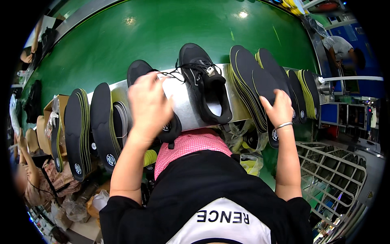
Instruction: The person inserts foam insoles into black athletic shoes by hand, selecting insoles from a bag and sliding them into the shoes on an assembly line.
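Insole-fitting step, I'd judge: left hand is closed on the shoe at 11 o'clock, right hand pinches an insole from the 2 o'clock stack, w/ the next move needing the insole carried across to the shoe mouth.

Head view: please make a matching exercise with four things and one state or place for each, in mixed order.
Things:
1. black shoe
2. left hand
3. right hand
4. conveyor belt

States or places:
A. green, behind the metal ledge
B. grips a black insole in the right-side row
C. lies on the metal ledge, opening toward the person
D. rests on another black shoe

Pairs: 1-C, 2-D, 3-B, 4-A
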`<state>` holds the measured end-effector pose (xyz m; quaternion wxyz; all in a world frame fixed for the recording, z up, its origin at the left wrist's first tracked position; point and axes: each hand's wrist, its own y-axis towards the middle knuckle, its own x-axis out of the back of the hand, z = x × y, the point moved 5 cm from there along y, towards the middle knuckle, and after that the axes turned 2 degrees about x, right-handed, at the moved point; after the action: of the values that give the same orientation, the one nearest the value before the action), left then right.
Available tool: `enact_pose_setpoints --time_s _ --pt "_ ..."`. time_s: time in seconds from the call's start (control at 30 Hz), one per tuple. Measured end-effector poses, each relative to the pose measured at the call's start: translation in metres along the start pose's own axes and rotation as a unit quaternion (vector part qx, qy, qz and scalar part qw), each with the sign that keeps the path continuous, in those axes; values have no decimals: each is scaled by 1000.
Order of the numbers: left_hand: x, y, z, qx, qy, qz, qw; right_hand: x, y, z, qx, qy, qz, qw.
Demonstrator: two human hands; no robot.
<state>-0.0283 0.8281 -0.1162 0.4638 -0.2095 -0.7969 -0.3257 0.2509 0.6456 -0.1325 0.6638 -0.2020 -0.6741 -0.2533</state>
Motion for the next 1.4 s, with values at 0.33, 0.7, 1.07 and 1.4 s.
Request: enact_pose_setpoints --time_s 0.33,0.7,1.07,1.4 --pt "-115 61 -47 -22 -168 114 979 -8 -9 -28 -152 -41 73 985" --pt "-154 61 2 225 -489 275 797 26 -52 47 -58 560 401 723" --pt "-157 58 4 183 -501 237 812 -51 -14 150 261 12 164 951" --pt "-163 52 13 201 -481 209 827 -6 -52 129 173 -123 313 926"
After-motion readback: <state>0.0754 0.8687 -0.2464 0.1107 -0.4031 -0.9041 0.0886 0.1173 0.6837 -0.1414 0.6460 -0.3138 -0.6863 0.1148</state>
